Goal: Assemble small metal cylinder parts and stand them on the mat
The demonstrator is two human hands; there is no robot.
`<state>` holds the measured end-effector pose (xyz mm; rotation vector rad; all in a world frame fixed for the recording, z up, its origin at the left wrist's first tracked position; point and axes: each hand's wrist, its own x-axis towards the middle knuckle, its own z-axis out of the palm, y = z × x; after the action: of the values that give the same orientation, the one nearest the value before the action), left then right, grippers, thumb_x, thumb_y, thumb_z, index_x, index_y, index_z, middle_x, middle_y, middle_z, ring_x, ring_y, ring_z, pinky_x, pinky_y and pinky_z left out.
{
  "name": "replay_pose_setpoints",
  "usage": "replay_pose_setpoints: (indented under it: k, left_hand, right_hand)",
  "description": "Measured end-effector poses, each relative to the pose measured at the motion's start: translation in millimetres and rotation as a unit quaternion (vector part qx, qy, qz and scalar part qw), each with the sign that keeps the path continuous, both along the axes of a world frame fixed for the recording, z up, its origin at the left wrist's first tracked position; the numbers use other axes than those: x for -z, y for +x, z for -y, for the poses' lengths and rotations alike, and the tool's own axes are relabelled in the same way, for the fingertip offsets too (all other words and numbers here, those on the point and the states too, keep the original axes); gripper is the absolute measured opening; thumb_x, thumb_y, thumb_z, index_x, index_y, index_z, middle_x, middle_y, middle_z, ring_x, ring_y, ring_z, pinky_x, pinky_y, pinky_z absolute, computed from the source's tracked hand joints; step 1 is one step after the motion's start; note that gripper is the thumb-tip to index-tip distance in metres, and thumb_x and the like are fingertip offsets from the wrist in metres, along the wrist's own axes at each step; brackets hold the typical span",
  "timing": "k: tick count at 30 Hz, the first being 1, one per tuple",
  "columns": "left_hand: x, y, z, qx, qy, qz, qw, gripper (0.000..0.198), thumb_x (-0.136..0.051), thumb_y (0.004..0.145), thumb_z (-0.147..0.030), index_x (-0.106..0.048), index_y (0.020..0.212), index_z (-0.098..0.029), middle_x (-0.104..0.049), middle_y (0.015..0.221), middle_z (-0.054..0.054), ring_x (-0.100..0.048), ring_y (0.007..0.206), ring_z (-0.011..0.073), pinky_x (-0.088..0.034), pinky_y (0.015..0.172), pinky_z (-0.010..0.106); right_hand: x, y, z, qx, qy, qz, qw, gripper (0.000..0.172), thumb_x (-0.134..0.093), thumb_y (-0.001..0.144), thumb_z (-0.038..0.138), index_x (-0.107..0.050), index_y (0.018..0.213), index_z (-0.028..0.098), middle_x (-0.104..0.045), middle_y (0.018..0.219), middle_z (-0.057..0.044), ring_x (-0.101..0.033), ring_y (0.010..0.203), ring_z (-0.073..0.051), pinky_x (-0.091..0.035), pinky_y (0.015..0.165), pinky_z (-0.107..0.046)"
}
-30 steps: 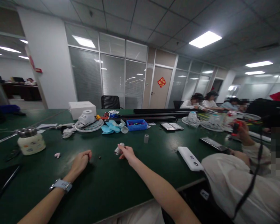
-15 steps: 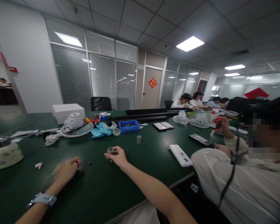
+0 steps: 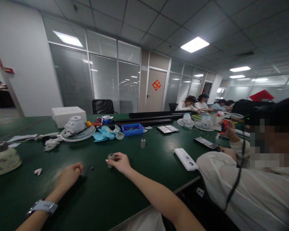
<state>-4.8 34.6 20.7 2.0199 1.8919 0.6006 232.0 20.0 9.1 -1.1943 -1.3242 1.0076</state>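
Note:
My right hand (image 3: 120, 163) pinches a small grey metal cylinder (image 3: 111, 159) between thumb and fingers. The cylinder is upright, with a round fitting on its top end; it is at or just above the green table (image 3: 135, 183). My left hand (image 3: 71, 173) rests on the table with its fingers curled in, and their inner side is hidden. A tiny dark piece (image 3: 92, 168) lies between my hands. Farther back, a second grey cylinder (image 3: 143, 143) stands upright on its own.
A fan head with a white grille (image 3: 78, 133), light blue fan blades (image 3: 104, 133) and a blue bin (image 3: 133, 130) lie across the back. On the left stands a patterned jar (image 3: 4, 160). A white power bank (image 3: 186, 159) is near a co-worker's sleeve (image 3: 212, 166) on the right.
The view has shifted slightly. My right hand has tipped a little, and more of the cylinder's side shows below my fingers. My left hand keeps its closed pose.

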Motion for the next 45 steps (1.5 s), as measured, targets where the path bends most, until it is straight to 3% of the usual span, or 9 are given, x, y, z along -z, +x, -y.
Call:
replay_pose_setpoints:
  k: [9, 17, 24, 31, 36, 38, 40, 42, 45]
  left_hand:
    - [-3.7, 3, 1, -0.001, -0.036, -0.048, 0.998, 0.025, -0.029, 0.084, -0.018, -0.048, 0.07, -0.022, -0.061, 0.066, 0.0, -0.059, 0.068, 0.0187, -0.033, 0.058, 0.024]
    - [0.9, 2, -4, -0.012, -0.03, -0.049, 0.998, 0.025, -0.031, 0.083, -0.018, -0.05, 0.067, -0.023, -0.062, 0.063, -0.001, -0.059, 0.068, 0.0194, -0.032, 0.057, 0.024]
    - [8.6, -2, -10, -0.013, -0.04, -0.032, 0.999, 0.027, -0.03, 0.083, -0.02, -0.051, 0.065, -0.024, -0.06, 0.06, -0.003, -0.058, 0.066, 0.019, -0.032, 0.057, 0.024]
    - [3.4, 0, -6, -0.013, -0.032, -0.039, 0.999, 0.026, -0.033, 0.081, -0.018, -0.051, 0.064, -0.023, -0.059, 0.058, -0.003, -0.056, 0.064, 0.0184, -0.031, 0.056, 0.023]
    - [-1.6, 5, 1, -0.01, 0.009, -0.055, 0.998, 0.021, -0.037, 0.079, -0.017, -0.052, 0.066, -0.022, -0.062, 0.064, 0.0, -0.057, 0.065, 0.0181, -0.029, 0.054, 0.024]
    - [-0.1, 5, 2, -0.009, 0.026, -0.042, 0.999, 0.02, -0.037, 0.078, -0.017, -0.053, 0.065, -0.022, -0.062, 0.064, 0.001, -0.057, 0.065, 0.0177, -0.029, 0.054, 0.024]
    - [2.4, 4, 1, -0.018, 0.033, -0.035, 0.999, 0.02, -0.038, 0.077, -0.017, -0.053, 0.065, -0.022, -0.061, 0.064, 0.001, -0.056, 0.064, 0.0177, -0.028, 0.054, 0.024]
    - [4.5, 3, 0, -0.031, 0.04, -0.026, 0.998, 0.02, -0.038, 0.077, -0.018, -0.054, 0.065, -0.022, -0.061, 0.064, 0.002, -0.056, 0.063, 0.0177, -0.028, 0.054, 0.025]
    - [6.0, 1, 0, -0.053, 0.051, -0.004, 0.997, 0.02, -0.038, 0.076, -0.018, -0.053, 0.065, -0.022, -0.061, 0.064, 0.001, -0.056, 0.063, 0.0171, -0.029, 0.054, 0.025]
  right_hand:
    - [-7.7, 11, -10, 0.124, 0.076, 0.023, 0.989, 0.047, -0.075, 0.068, 0.044, -0.066, 0.107, 0.02, -0.068, 0.094, -0.004, -0.062, 0.075, -0.015, -0.05, 0.064, -0.025]
    - [-28.0, 81, -12, 0.312, 0.157, 0.154, 0.924, 0.037, -0.056, 0.085, 0.045, -0.057, 0.113, 0.02, -0.062, 0.108, -0.007, -0.06, 0.082, -0.016, -0.047, 0.077, -0.029]
    - [-15.5, 132, -13, 0.347, 0.015, 0.301, 0.888, 0.032, -0.048, 0.091, 0.035, -0.048, 0.117, 0.017, -0.057, 0.118, -0.012, -0.061, 0.098, -0.024, -0.045, 0.08, -0.035]
    - [-8.2, 136, -17, 0.324, -0.065, 0.321, 0.888, 0.032, -0.05, 0.09, 0.03, -0.047, 0.119, 0.015, -0.056, 0.118, -0.015, -0.061, 0.101, -0.026, -0.044, 0.082, -0.036]
    - [-17.7, 109, 3, 0.448, 0.05, 0.364, 0.815, 0.06, -0.058, 0.082, 0.027, -0.035, 0.134, 0.007, -0.044, 0.13, -0.025, -0.046, 0.12, -0.034, -0.037, 0.092, -0.045]
    - [-20.5, 84, 15, 0.39, 0.154, 0.403, 0.814, 0.05, -0.05, 0.087, 0.026, -0.039, 0.134, 0.01, -0.047, 0.128, -0.021, -0.044, 0.122, -0.03, -0.034, 0.096, -0.045]
    - [-19.2, 52, 23, 0.221, 0.226, 0.45, 0.835, 0.042, -0.046, 0.092, 0.031, -0.046, 0.131, 0.017, -0.056, 0.118, -0.013, -0.05, 0.113, -0.024, -0.037, 0.095, -0.04]
    - [-13.8, 17, 23, 0.057, 0.229, 0.481, 0.844, 0.045, -0.047, 0.091, 0.042, -0.049, 0.132, 0.022, -0.06, 0.109, -0.009, -0.056, 0.101, -0.021, -0.041, 0.09, -0.037]
    - [-3.2, -28, 8, -0.041, 0.178, 0.485, 0.855, 0.053, -0.052, 0.086, 0.057, -0.055, 0.13, 0.027, -0.059, 0.104, -0.007, -0.058, 0.092, -0.021, -0.044, 0.084, -0.036]
